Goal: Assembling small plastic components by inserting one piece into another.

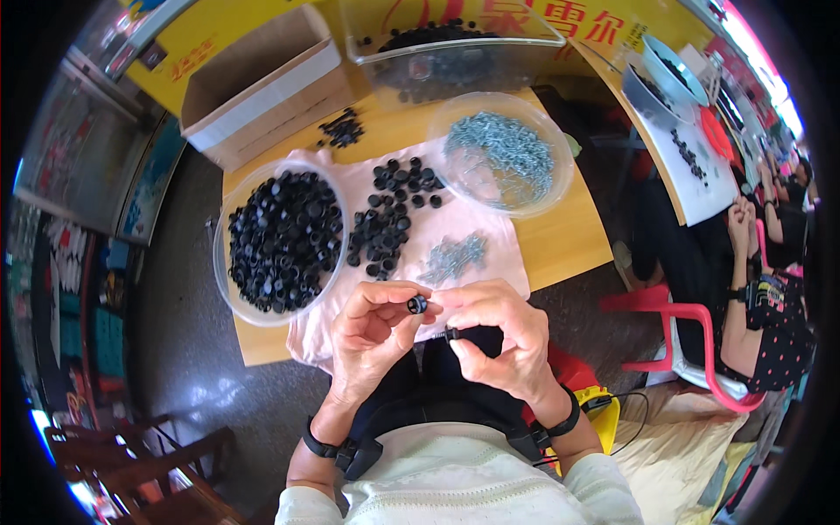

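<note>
Holds round black cap [417,304] between thumb and fingertips of left hand [372,332]; pinches small black piece [451,334] in right hand [503,337], both about near edge of pink cloth [503,254]. Note beyond, on cloth: loose silver pieces [453,259], scattered black parts [382,232]. Farther: cardboard box [271,103].

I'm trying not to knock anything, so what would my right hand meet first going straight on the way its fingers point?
Your right hand would probably meet the black cap held in your left hand, though the depth between them is unclear.
</note>
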{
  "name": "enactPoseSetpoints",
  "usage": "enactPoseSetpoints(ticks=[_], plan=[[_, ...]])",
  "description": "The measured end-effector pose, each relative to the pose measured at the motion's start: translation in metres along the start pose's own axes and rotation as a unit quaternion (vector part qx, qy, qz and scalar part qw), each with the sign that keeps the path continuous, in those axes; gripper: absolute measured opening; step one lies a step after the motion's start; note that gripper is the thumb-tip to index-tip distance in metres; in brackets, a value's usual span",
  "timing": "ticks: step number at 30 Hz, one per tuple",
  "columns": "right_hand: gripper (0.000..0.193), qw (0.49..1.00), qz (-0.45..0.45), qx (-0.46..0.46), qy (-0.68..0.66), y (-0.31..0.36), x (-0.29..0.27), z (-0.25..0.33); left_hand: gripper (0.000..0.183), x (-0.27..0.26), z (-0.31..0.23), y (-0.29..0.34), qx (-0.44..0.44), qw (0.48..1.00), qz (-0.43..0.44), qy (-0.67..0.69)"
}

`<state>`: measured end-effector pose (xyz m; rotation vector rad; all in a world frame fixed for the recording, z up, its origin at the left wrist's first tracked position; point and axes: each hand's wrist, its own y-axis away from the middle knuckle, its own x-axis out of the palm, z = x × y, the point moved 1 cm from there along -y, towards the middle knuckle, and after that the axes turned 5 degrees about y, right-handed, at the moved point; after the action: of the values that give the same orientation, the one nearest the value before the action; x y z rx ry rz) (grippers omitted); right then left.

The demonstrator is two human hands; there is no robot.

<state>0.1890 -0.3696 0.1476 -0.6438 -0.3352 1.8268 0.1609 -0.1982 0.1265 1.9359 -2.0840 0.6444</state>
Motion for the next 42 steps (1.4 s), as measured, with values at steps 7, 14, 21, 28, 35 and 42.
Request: enactPoseSetpoints(ticks=[7,14,21,28,35,42], plan=[[0.024,0.984,0.026,0.114,-0.137,0.027,0.022,0.018,0.031,-0.003,-0.003,0.040,-0.028,0.999,-0.025,0.026],[0.019,0.942,0.019,0.179,-0.284,0.040,0.034,0.027,0.031,-0.008,-0.001,0.060,0.020,0.996,-0.030,0.080],[0.018,0.934,0.038,0.181,-0.307,0.037,0.040,0.031,0.024,-0.012,-0.005,0.069,0.036,0.995,-0.043,0.088],[0.018,0.942,0.006,0.207,-0.265,0.029,0.043,0.027,0.021,-0.014,-0.005,0.066,0.045,0.995,-0.074,0.059],[0.017,0.928,0.011,0.250,-0.278,0.020,0.045,0.011,0.024,-0.021,-0.002,0.056,-0.009,0.989,-0.073,0.125],[0.018,0.922,0.009,0.273,-0.275,0.010,0.046,-0.004,0.025,-0.026,0.007,0.044,-0.005,0.989,-0.082,0.126]])
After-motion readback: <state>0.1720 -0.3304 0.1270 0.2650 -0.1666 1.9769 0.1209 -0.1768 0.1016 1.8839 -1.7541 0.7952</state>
